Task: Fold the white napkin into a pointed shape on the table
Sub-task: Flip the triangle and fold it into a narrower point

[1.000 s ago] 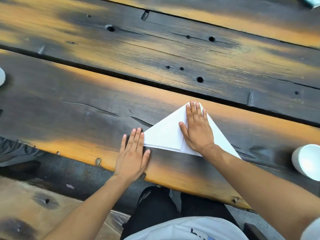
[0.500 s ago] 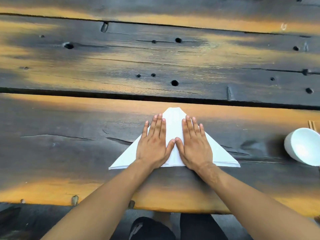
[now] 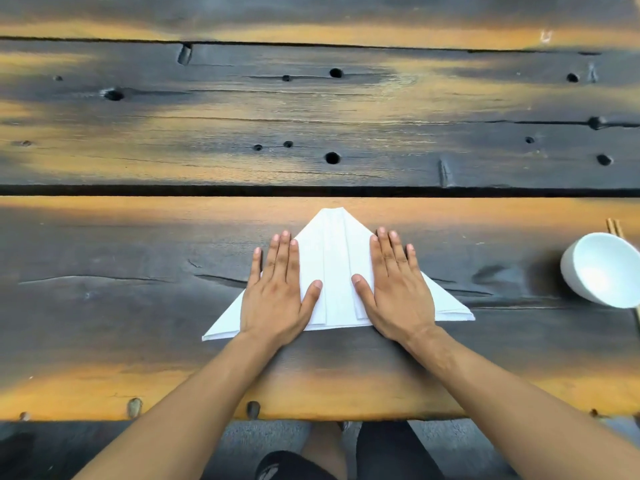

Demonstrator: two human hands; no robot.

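A wide tabletop (image 3: 138, 271) of dark, weathered planks with orange-toned patches, knot holes and a deep seam between boards fills the view from the head camera. On the near plank, a little right of centre, lies the white napkin (image 3: 334, 271), folded into a broad triangle whose blunt tip points away from the person and whose long base runs close to the near edge; layered pleats run down its middle. The left hand (image 3: 277, 292) lies flat on the left half of the napkin, fingers (image 3: 285, 252) straight and together, thumb spread toward the centre, holding nothing. The right hand (image 3: 398, 289) mirrors it on the right half, palm down, fingers straight, thumb angled inward, pressing rather than gripping. The two thumbs stay apart, with the pleated strip bare between them. At the far right stands a white bowl (image 3: 602, 268), tilted, well apart from the napkin, with chopsticks (image 3: 613, 227) just behind it.
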